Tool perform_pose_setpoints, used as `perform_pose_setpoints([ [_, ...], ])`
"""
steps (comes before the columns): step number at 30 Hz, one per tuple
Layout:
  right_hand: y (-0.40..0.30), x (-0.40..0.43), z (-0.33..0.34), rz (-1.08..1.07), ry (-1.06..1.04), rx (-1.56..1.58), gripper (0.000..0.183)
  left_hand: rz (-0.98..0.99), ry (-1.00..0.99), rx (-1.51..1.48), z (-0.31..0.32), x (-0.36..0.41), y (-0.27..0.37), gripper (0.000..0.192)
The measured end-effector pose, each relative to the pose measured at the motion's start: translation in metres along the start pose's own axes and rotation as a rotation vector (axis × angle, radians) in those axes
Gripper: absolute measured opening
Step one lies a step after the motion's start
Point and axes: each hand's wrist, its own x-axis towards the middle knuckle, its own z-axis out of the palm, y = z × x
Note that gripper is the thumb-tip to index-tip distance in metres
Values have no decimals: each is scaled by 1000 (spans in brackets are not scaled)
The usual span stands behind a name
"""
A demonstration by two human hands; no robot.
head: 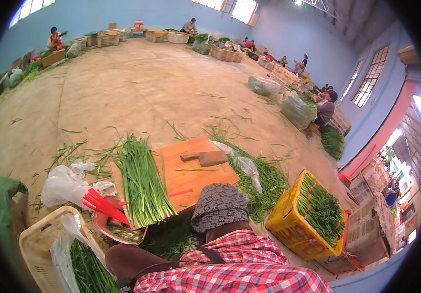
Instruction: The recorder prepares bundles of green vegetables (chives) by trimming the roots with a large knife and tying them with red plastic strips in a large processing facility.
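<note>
Neither of my hands is in view. Before me lies an orange wooden board (181,175) with a pile of long green leafy stalks (139,179) across its left part. A red strip (181,192) passes beneath the stalks, its right end lying bare on the board. Near the far right edge of the board rests a cleaver (208,158), its handle towards the left. A single stalk (197,170) lies below it. Left of the board, a bundle of red strips (105,207) leans over a pink plastic basin (102,229) that holds green scraps.
A yellow crate (283,227) of bundled greens stands at right, a beige crate (34,238) with greens at lower left. White plastic bags (64,185) lie left of the board. Loose greens (269,183) cover the floor at right. Other people sit farther off by the walls.
</note>
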Motion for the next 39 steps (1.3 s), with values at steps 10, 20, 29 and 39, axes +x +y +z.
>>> perform_pose_setpoints([
  [10,-114,-58,-188,114,347,96,26,-43,-65,-30,51,-18,-75,73],
  [20,-191,-30,-376,-421,914,582,14,-113,70,268,-25,-115,-41,77],
  [29,-149,-123,-190,-474,144,-297,40,-49,-462,-2162,-32,-144,98,94],
  [39,-169,-167,-155,-629,127,-498,19,485,-846,-2307,-6,-59,116,90],
])
